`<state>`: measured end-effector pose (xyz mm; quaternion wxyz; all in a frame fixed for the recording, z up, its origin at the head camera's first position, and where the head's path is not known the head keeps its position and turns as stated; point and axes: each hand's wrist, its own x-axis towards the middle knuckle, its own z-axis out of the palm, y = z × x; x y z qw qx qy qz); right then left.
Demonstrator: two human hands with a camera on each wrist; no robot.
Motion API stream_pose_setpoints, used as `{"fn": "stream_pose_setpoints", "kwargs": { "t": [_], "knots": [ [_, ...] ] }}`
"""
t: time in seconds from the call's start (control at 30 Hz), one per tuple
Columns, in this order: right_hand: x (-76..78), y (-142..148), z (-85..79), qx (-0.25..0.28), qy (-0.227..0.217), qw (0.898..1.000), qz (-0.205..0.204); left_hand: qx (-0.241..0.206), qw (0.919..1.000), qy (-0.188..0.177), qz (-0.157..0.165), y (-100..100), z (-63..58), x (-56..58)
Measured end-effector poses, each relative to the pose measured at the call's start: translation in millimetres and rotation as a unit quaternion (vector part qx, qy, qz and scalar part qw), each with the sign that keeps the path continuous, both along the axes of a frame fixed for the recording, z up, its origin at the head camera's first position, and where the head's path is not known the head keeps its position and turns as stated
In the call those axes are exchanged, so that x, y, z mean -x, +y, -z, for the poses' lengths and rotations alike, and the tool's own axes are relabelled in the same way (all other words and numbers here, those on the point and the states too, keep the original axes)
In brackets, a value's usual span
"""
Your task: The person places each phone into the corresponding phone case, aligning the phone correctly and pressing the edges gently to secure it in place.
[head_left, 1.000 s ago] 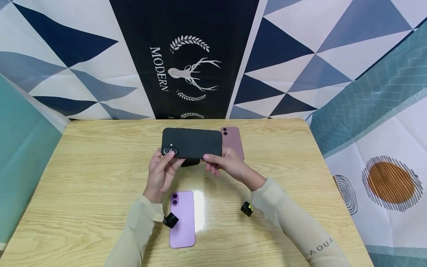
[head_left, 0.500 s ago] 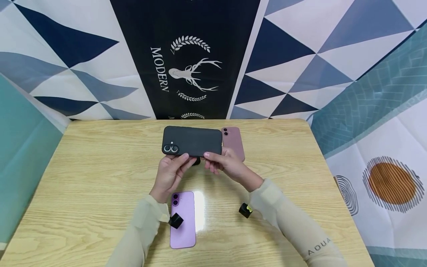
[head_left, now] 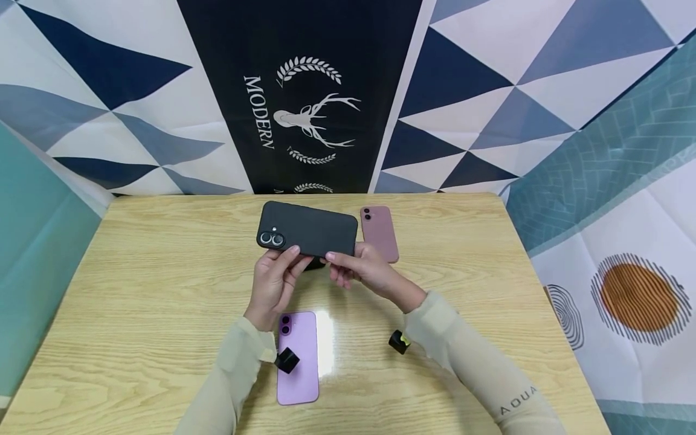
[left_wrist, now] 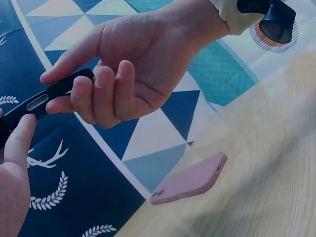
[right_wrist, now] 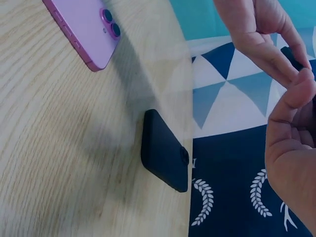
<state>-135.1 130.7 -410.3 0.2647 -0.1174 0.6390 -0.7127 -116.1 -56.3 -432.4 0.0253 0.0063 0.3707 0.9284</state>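
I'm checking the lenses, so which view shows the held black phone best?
The head view: it shows nearly the whole back of the black phone, lenses included. The left wrist view shows only a narrow edge with a slot, cut off by the frame; the right wrist view, just dark bits at its right side.
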Motion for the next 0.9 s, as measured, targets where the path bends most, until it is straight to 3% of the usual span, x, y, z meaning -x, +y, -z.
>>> {"fn": "stream_pose_setpoints", "kwargs": {
  "t": [0.13, 0.33, 0.57, 0.9],
  "knots": [
    [2.0, 5, -0.1, 0.022, 0.0, 1.0, -0.006, -0.011, 0.9997, -0.013, -0.02, -4, 1.1, 1.6],
    [5.9, 12, -3.6, 0.061, -0.004, 0.998, 0.026, -0.014, 0.9993, -0.023, -0.025, -10, 3.1, 2.7],
    [6.6, 9, -12.1, 0.043, -0.018, 0.998, 0.038, 0.022, 0.9991, -0.029, -0.02, -10, 0.6, 2.1],
    [5.9, 5, -8.9, 0.017, -0.029, 0.999, 0.0, 0.061, 0.9957, -0.066, -0.02, -7, 0.2, 2.2]
  ]
}}
